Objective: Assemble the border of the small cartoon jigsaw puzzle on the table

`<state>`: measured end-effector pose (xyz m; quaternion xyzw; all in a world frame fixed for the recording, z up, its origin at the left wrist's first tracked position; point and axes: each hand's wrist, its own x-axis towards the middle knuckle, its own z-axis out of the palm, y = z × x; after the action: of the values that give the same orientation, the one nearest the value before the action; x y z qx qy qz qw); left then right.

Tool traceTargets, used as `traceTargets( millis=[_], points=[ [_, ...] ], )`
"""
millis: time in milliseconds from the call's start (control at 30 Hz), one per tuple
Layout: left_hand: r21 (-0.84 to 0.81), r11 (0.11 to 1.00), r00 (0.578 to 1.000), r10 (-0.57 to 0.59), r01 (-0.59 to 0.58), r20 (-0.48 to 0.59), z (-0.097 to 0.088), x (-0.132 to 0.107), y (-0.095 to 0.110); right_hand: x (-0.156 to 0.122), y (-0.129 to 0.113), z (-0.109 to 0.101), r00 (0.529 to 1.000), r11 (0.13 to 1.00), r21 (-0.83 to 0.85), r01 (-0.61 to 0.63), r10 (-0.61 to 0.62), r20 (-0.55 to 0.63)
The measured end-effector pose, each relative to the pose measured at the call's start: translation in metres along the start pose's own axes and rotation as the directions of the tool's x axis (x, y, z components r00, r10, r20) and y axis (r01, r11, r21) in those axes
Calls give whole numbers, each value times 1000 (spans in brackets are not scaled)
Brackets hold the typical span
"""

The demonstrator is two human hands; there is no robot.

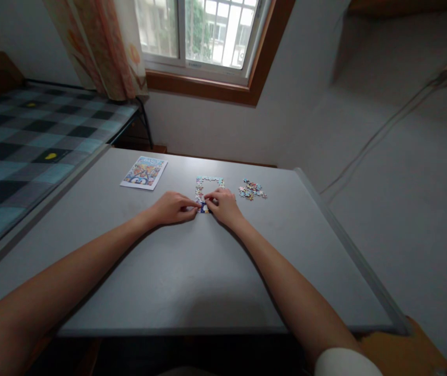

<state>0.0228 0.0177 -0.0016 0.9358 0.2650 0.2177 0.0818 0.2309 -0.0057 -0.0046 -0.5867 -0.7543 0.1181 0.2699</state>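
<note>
A partly assembled jigsaw puzzle [199,190] lies on the table, its border joined around a bare middle. My left hand [174,207] is at its lower left corner, with thumb and index finger closed on the edge there. From the right, my right hand [223,204] reaches over the puzzle's lower right part and covers it. Its thumb and fingers are pinched at a puzzle piece near the dark blue bottom rows; the piece is mostly hidden by the fingertips. A pile of loose puzzle pieces [251,189] lies to the right of my right hand.
A printed picture card [144,173] lies at the table's back left. The light grey table [192,277] stands below a window [215,31]. On the left is a bed with a checked cover [39,125]. A cable [380,133] hangs along the right wall.
</note>
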Motion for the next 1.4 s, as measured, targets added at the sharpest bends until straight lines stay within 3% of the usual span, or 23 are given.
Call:
traceTargets(
  millis=[433,1400],
  points=[
    [-5,1000,1000,-12,12,-7,1,0,0,0,-5,-2,1000,997,-74,2,0,26],
    [1,1000,1000,-8,8,-11,2,-1,-2,-3,-2,-11,997,995,-59,-77,76,-13]
  ],
)
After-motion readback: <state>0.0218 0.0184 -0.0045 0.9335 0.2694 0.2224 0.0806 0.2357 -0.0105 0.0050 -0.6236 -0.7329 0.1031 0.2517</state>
